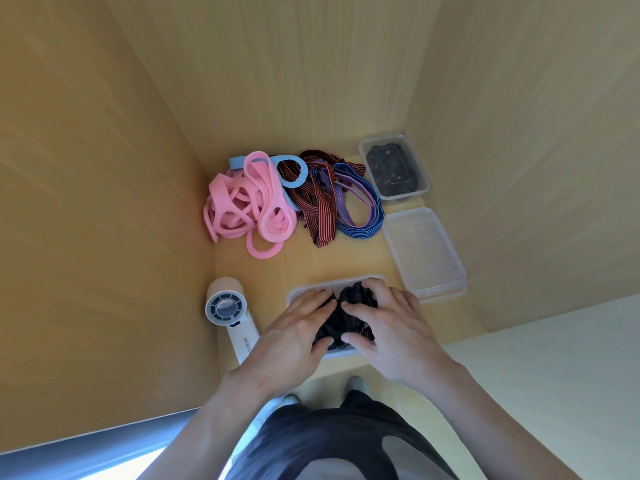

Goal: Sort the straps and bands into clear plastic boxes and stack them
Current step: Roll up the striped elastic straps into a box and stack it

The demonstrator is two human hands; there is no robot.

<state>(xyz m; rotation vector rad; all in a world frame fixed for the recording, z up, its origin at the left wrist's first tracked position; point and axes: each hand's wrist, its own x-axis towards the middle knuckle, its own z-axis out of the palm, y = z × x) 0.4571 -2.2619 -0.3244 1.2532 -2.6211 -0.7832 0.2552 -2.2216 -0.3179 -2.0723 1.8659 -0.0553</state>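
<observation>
Now pressing a tangled bundle of black fabric straps (346, 318) down into the shallow clear plastic box (300, 293) directly beneath the grip, working through the packing step for the black lot. Flattening it from one side with the left hand (294, 336), using fairly straight fingers laid on top and a thumb set against the near edge; clamping it from the other side with the right hand (391, 332), curling fingers and thumb round the cloth. Leaving untouched, well beyond the fingertips, the loose heap of pink rubbery bands (249, 206), the pale blue flat band (292, 174), the red-and-black striped straps (318, 206) and the blue-and-purple striped bands (360, 213). Ignoring the white handheld fan (228, 317) just outboard of the left hand, the empty-looking clear box (426, 251) beyond the right hand and, farther off, the small clear box (426, 184) holding dark items. Probably needing next: tucking every stray loop below the rim, avoiding any bulge hindering stacking, then letting go and reaching forward for one colour.
</observation>
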